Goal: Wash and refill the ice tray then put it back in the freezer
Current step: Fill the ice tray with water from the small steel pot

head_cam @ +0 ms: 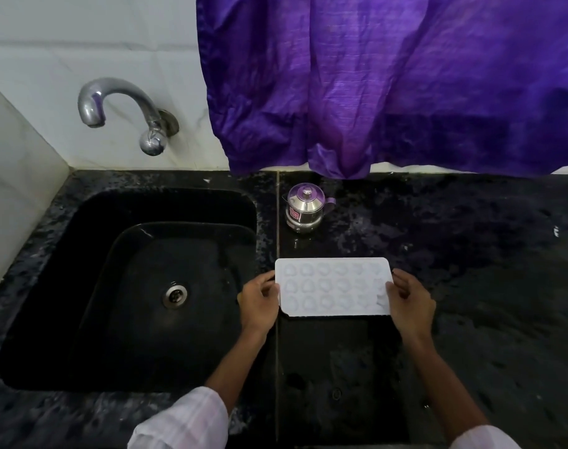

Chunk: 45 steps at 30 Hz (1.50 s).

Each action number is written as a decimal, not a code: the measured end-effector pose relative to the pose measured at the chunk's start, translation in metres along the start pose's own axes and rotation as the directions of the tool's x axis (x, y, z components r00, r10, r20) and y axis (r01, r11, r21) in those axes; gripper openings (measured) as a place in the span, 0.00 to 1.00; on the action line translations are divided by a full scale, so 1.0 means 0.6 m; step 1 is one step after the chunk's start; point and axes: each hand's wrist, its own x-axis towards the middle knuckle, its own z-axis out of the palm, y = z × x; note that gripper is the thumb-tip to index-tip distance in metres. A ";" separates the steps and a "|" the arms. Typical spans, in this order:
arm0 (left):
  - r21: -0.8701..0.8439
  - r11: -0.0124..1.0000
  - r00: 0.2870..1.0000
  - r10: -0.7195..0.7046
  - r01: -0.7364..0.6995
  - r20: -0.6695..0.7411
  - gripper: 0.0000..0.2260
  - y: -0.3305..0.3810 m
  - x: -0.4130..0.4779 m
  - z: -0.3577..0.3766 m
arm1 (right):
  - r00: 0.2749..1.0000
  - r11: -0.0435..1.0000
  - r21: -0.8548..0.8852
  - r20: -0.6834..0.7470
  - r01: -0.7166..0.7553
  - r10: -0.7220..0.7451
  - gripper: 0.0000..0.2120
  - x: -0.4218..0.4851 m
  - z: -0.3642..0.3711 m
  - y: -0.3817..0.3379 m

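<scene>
Head view: the white ice tray (332,286) lies flat over the dark surface (470,270), just right of the sink (81,286). The left hand (261,296) grips its left edge; the right hand (410,301) grips its right edge. A steel pot (305,207) stands beyond it.

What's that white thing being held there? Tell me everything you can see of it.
The ice tray is a white rectangle with rounded corners, plastic by its look, with three rows of small rounded moulds. It lies flat over the black counter, just right of the sink. The left hand grips one short end, the right hand the other.
</scene>
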 end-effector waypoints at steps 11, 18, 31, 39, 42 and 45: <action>-0.052 0.998 0.990 0.031 -0.038 -0.135 0.10 -0.006 0.008 -0.015 | 0.951 0.947 0.087 -0.019 0.310 -0.309 0.11 0.046 0.018 -0.065; -0.242 0.970 0.994 0.005 -0.032 -0.112 0.08 -0.011 -0.012 -0.036 | 0.886 0.917 0.150 0.241 0.370 -0.397 0.16 0.160 0.110 -0.176; -0.415 0.908 0.994 -0.095 0.063 -0.057 0.08 -0.068 -0.076 -0.079 | 0.852 0.956 0.045 0.443 0.291 -0.280 0.25 0.199 0.165 -0.199; -0.472 0.878 0.994 -0.103 0.081 -0.022 0.09 -0.075 -0.101 -0.086 | 0.844 0.909 0.406 0.517 -0.095 -0.143 0.19 0.162 0.193 -0.191; -0.478 0.874 0.995 -0.104 0.088 -0.009 0.09 -0.079 -0.103 -0.092 | 0.860 0.874 0.468 0.493 -0.130 -0.136 0.19 0.150 0.198 -0.192; -0.450 0.889 0.996 -0.091 0.089 0.017 0.09 -0.088 -0.098 -0.097 | 0.868 0.870 0.480 0.475 -0.114 -0.148 0.18 0.128 0.181 -0.198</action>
